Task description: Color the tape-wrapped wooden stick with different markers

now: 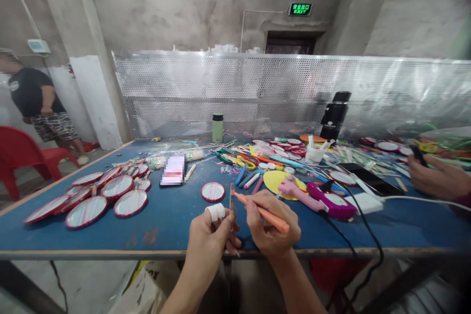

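My left hand (211, 240) is closed around a thin wooden stick (232, 199) held upright over the front edge of the blue table (165, 221); its index finger wears a white wrap. My right hand (270, 223) grips an orange marker (263, 212) like a pen, with the tip touching the stick. A small round red-rimmed mirror (213, 191) lies just beyond my hands.
Several red-rimmed round mirrors (110, 194) cover the table's left. A pink glue gun (312, 196) with a black cord, a yellow disc, markers, scissors, sticks, a phone (172, 170) and a green bottle (217, 128) lie farther back. Another person's hand (437, 176) holds a phone at right. A person stands far left.
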`<state>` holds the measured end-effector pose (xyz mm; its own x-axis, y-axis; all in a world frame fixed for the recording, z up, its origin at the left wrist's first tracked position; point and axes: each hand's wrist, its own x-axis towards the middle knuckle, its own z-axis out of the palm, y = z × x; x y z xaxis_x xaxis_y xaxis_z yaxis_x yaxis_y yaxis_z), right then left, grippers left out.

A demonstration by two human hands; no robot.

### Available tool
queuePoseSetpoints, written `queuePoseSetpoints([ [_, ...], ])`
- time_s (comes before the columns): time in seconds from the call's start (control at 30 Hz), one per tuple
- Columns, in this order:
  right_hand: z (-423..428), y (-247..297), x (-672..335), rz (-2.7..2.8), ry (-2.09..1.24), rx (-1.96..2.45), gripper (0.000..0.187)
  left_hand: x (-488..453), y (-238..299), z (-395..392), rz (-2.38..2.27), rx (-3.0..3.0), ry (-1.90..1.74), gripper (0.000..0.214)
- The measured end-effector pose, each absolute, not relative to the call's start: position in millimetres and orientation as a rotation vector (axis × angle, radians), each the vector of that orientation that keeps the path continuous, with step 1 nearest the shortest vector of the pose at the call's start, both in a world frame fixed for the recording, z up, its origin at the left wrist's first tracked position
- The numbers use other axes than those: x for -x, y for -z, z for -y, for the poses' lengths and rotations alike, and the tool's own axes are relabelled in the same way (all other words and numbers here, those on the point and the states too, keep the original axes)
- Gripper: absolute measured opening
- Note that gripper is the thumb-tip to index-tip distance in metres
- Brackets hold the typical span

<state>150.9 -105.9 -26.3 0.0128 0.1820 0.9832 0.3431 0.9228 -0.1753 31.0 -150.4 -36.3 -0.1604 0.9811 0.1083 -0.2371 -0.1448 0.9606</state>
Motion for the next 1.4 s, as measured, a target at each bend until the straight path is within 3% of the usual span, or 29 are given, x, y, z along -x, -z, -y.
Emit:
queuePoseSetpoints([
  [1.4,106.3,27.5,-151.7,1.547,0.120,0.420,0.021,-30.1,39.1,149.8,-1.073,-1.081,-1.519,0.030],
])
